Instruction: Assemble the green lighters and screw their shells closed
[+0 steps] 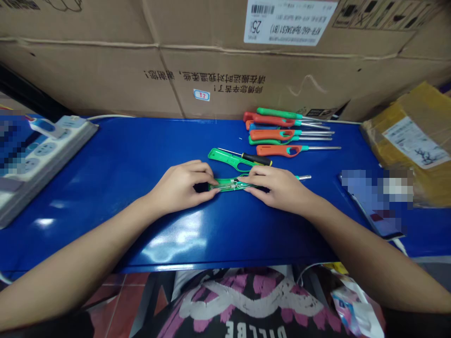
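Between my hands lies an opened green lighter half (225,184), its inner parts and thin wires showing. My left hand (183,185) pinches its left end between thumb and fingers. My right hand (275,185) is closed on the middle of the same half, and covers part of it; the metal tip (305,178) sticks out beyond the fingers. Just behind rests the other green shell half (229,158), empty inside. A screwdriver (256,159) with a black and yellow handle lies against that shell, partly behind it.
Several assembled long-necked lighters (278,150), orange, red and green, lie at the back right. A power strip (45,150) stands at the left, a phone (373,206) at the right. A big cardboard box (116,80) walls off the back; a taped parcel (405,117) sits at the right.
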`<state>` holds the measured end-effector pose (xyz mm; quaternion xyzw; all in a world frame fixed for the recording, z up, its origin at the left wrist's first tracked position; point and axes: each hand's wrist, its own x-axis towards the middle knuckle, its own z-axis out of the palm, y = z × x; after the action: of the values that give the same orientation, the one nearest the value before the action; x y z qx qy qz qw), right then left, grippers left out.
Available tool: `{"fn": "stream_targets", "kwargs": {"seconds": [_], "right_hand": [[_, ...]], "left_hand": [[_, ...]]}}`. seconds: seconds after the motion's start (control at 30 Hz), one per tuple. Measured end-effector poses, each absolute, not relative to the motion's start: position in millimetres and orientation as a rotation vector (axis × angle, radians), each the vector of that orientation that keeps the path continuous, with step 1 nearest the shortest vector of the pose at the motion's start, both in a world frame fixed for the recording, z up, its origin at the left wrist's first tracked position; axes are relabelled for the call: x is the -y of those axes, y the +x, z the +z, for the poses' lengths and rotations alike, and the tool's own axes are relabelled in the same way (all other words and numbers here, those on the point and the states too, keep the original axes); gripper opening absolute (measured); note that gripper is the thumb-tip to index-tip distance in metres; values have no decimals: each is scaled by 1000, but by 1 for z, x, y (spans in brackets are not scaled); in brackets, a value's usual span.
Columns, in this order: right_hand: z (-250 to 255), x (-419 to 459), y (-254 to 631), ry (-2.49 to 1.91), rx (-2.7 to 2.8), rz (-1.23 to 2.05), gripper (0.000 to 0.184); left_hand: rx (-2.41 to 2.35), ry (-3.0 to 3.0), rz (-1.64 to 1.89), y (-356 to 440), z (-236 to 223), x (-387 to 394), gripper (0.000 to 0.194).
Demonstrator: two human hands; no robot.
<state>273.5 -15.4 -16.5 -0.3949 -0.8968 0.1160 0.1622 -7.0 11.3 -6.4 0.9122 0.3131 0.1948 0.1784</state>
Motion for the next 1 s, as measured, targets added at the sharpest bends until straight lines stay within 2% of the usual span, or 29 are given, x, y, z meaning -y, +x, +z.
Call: {"fn": "stream_targets", "kwargs": {"seconds": [0.33, 0.47, 0.7, 0.87, 1.0], "right_hand": [[-13, 17, 272, -1151, 2553, 346, 29], [-12, 18, 272, -1154, 2554, 344, 30], [-13, 19, 272, -1131, 2555, 342, 29], [-6, 16, 280, -1130, 2475, 472, 34], [7, 9, 298, -1152, 2355, 428, 18]], "left_hand": [[-1052, 2537, 527, -4, -3, -3, 18], [-997, 2598, 568, -2, -4, 0, 24], [-909, 2520, 603, -3, -14, -7, 19], [-874, 2472, 626, -3, -15, -9, 18], [-855, 2512, 755, -3, -14, -9, 24]]}}
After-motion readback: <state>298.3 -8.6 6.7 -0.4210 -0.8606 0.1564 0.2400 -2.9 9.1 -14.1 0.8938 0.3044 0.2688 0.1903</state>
